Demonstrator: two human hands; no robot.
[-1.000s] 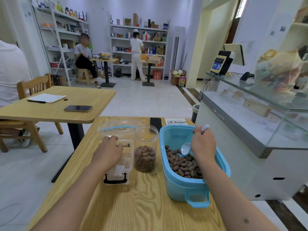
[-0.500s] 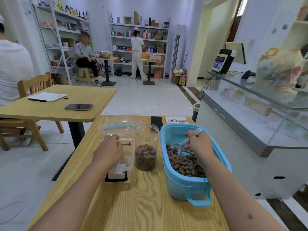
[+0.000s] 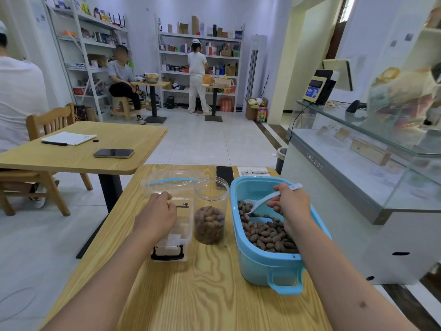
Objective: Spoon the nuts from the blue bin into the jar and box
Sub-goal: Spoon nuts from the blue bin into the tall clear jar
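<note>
We hold white spoon [image 3: 261, 202] in right hand [image 3: 290, 204] — fingers pinched on handle, bowl low in blue bin [image 3: 269, 266], at far edge of nuts [image 3: 267, 232]. Left hand [image 3: 156, 215] rests curled on clear box [image 3: 177, 231], steadying it. Jar [image 3: 210, 211], partly filled, stands between box and bin, just left of bin wall. We judge loaded spoon must travel left over rim — jar nearer to right hand, box beyond it. Bin's long axis runs away from us.

You face a pale tiled floor [image 3: 210, 142], white shelving [image 3: 200, 65] along the far wall, a second wooden table [image 3: 78, 158] at your left, a glass counter [image 3: 358, 149] at your right.
</note>
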